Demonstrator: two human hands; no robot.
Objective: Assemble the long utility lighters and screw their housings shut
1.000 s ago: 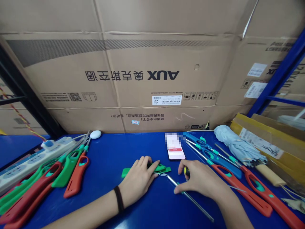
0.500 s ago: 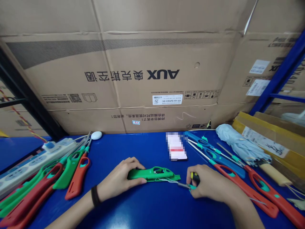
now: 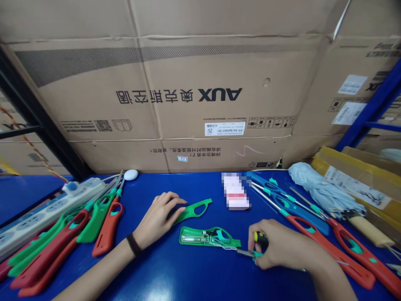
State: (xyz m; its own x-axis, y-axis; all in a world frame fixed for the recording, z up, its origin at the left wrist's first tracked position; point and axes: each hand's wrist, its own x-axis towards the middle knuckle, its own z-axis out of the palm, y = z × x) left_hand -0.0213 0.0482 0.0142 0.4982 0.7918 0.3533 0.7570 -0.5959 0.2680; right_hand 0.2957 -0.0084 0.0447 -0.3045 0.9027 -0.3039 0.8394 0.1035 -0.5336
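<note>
My left hand (image 3: 163,215) grips one end of an empty green half shell (image 3: 196,210) with a loop-shaped opening. Just below it, the other green half shell (image 3: 188,230) lies open on the blue table, with a clear cylinder (image 3: 191,238) and a teal trigger piece (image 3: 222,235) inside. White wires run rightward from it to a small grey metal part (image 3: 245,252). My right hand (image 3: 266,244) is closed round a yellow and black screwdriver handle (image 3: 260,239), and its fingertips also touch a teal piece at the metal part's end.
Red and green lighters (image 3: 105,230) and a white power strip (image 3: 34,217) lie at left. A phone (image 3: 236,196) sits behind my hands. At right are red and blue lighters (image 3: 332,248), a folded umbrella (image 3: 322,188) and an opened carton (image 3: 357,184). Cardboard (image 3: 175,62) stands behind.
The two green halves have come apart. My left hand has lifted the upper one away toward the back, exposing the parts in the lower one. The view has shifted slightly.
</note>
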